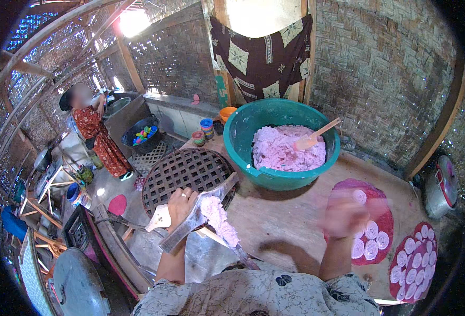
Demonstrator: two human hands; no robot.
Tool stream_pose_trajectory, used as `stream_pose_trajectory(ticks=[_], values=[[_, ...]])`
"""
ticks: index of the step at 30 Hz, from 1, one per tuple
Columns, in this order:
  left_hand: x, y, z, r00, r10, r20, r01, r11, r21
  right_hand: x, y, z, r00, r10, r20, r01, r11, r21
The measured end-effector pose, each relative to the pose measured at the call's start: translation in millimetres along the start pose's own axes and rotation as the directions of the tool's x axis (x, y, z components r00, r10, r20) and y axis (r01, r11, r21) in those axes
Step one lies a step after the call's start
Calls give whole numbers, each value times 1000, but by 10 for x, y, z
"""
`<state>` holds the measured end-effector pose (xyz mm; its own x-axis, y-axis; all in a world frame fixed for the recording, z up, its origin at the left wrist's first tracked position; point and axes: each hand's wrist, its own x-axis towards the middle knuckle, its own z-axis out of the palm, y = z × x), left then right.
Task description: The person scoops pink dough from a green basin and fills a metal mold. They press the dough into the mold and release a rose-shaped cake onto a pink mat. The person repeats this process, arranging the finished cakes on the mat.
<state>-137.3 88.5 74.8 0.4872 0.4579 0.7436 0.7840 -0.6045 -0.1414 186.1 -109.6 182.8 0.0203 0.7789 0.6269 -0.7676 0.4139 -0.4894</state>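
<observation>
My left hand (182,206), a ring on one finger, is closed around the edge of a wooden press-like frame (182,231). A lump of soft pink dough (219,220) sits on the frame, spilling down its side. Beside that hand pokes out a pale paddle-shaped piece (160,218); whether it belongs to the frame I cannot tell. Motion smears my right hand (345,215), which is over a round red mat (358,188) bearing several pink coiled rounds (371,230). Its fingers and anything in them are not readable.
Behind the frame lies a dark lattice tray (188,171). A large green basin (243,168) holds pink dough (274,147) and a wooden-handled paddle (324,127). Another red mat of coils (414,260) lies right. A person (101,131) stands far left, near a black tub (143,134).
</observation>
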Motion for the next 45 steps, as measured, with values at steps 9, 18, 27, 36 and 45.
stream_pose_trajectory(ticks=[9,18,27,36,45], values=[[64,-89,-174,1000,-13,0,13,999,34,-667,1711,-768,309,949,58,-922,314,-226],[1134,-140,-625,979,204,-20,-196,962,189,982,186,-308,870,483,-100,103,-377,-920],[2184,367,-375,981,194,-14,-190,943,-273,1352,166,33,853,318,414,449,-851,-272],[2627,321,22,986,160,52,-149,975,-166,1188,-765,-89,930,128,344,241,-921,-308],[2985,650,272,986,59,-158,-136,831,-540,1649,-866,59,909,280,309,353,-911,-212]])
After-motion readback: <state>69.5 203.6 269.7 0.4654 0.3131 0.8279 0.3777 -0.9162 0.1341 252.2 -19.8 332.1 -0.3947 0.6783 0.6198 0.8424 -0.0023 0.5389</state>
